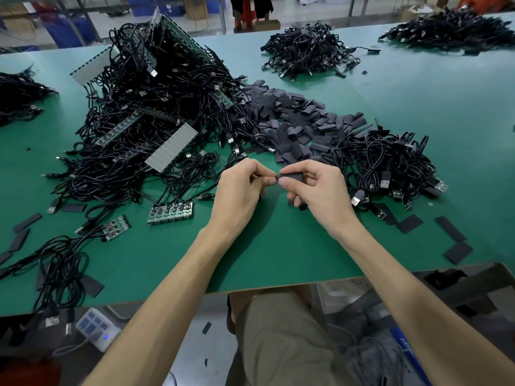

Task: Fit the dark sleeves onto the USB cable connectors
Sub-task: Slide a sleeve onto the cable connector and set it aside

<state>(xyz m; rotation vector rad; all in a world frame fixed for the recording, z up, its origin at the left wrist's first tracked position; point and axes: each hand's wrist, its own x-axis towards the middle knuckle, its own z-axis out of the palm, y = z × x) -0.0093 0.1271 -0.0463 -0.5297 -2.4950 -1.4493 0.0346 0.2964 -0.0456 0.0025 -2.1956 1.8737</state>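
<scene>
Lap [278, 344]: below desk [250, 260] edge.
Right hand [315, 188]: grip pinching dark sleeve [291, 177], just above desk.
Left hand [242, 185]: grip pinched at sleeve's left end.
Sleeve pile [292, 115]: behind hands, beside cable heap [156, 107].

You are holding both bare forearms forward and converging. Your left hand [239, 188] is curling its fingers, tips pinched; what they hold is hidden. Your right hand [317, 188] is pinching a dark sleeve [291, 177] in a thumb-and-forefinger grip.

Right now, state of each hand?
Left hand: closed, pinching a small dark piece, mostly hidden.
Right hand: closed, pinching a sleeve.
</scene>
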